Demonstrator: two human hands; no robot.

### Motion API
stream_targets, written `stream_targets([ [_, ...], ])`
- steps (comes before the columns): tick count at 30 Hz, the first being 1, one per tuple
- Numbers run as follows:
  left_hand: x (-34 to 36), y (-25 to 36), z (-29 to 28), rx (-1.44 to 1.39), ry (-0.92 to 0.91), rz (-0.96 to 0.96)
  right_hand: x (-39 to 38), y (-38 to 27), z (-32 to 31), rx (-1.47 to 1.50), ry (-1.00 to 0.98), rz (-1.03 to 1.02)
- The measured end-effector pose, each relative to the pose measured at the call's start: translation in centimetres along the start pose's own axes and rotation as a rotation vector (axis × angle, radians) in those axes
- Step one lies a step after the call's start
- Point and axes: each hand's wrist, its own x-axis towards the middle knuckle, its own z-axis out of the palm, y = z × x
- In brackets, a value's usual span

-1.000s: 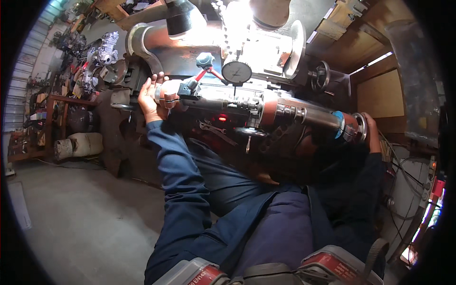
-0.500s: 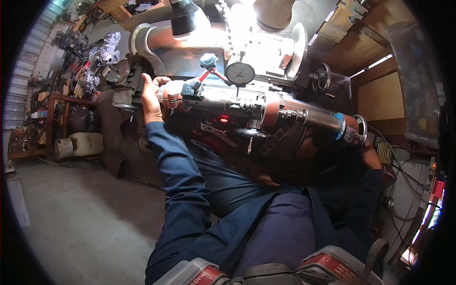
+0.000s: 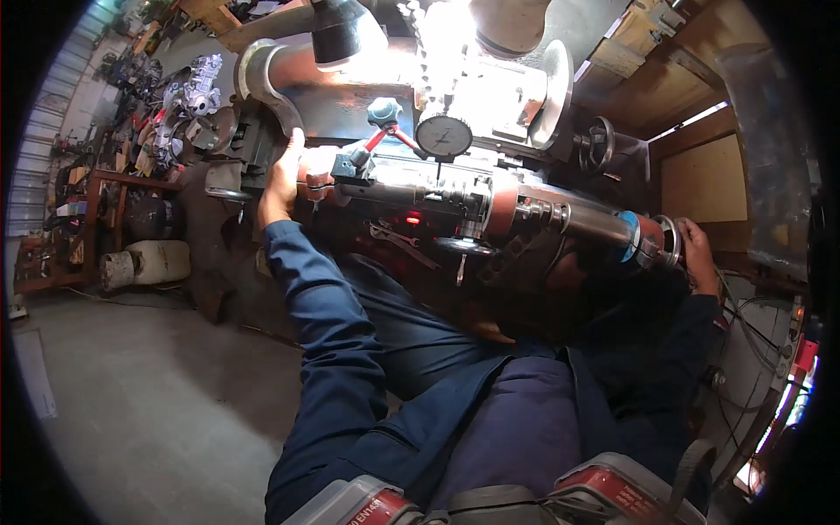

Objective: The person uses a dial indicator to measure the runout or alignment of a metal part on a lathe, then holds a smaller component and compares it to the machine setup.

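A long steel shaft assembly (image 3: 602, 220) with reddish collars lies across the machine in front of me. At its left end, beside a reddish clamp (image 3: 318, 166), is my left hand (image 3: 280, 184); its thumb points up and its other fingers are mostly hidden. My right hand (image 3: 697, 255) has its fingers closed on the rim of a metal handwheel (image 3: 670, 241) at the right end. Between them, a dial gauge (image 3: 444, 136) stands on a red jointed arm (image 3: 385, 136) with a blue-grey knob (image 3: 383, 111), its thin stem reaching down to the shaft.
A black lamp (image 3: 347, 35) hangs above, with strong glare beside it. Another crank handwheel (image 3: 465, 247) sits at the machine's front, near several wrenches (image 3: 398, 238). A further handwheel (image 3: 597, 147) is at the back right. Engine parts (image 3: 203, 85) crowd the far left.
My right hand has shifted up and outward around the right handwheel's rim. My left hand has turned, its thumb now up against the shaft's left end and its fingers less visible.
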Motion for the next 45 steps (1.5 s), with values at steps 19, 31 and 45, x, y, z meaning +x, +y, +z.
stream_targets([
  [19,1.3,-2.5,-2.0,0.031,0.004,0.109,-5.1,-1.6,1.9,-0.596,-0.16,0.308],
  [31,2.7,-6.1,-2.5,0.567,0.42,1.171,-7.1,-19.4,15.0,-0.458,0.326,-0.685],
  [45,-5.0,-3.3,3.6,0.68,1.01,1.433,-0.9,-21.6,29.9,-0.662,-0.051,-0.946],
])
